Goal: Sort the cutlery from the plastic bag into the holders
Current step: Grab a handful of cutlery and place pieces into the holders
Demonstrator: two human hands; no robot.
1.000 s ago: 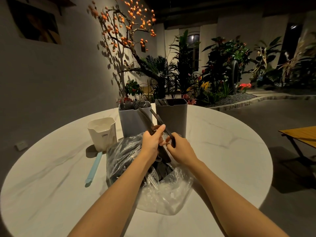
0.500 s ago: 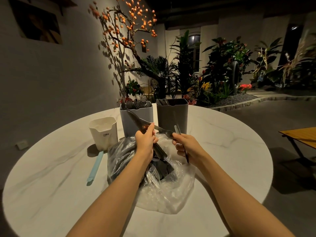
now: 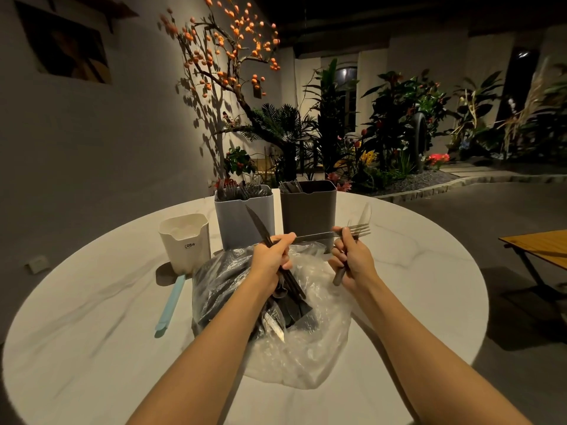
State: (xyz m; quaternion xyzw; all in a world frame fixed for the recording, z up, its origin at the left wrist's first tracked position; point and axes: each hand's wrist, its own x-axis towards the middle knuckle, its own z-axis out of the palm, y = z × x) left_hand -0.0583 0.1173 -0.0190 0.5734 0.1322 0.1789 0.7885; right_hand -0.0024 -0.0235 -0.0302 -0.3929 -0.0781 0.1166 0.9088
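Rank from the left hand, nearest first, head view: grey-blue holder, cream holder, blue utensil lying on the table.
From the left hand:
1. Grey-blue holder, just beyond it.
2. Cream holder, further left.
3. Blue utensil, left and nearer the camera, lying flat; farthest.

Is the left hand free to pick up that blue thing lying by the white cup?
Probably not yet. The left hand already grips cutlery, including a dark knife. The way to the blue utensil looks open, though.
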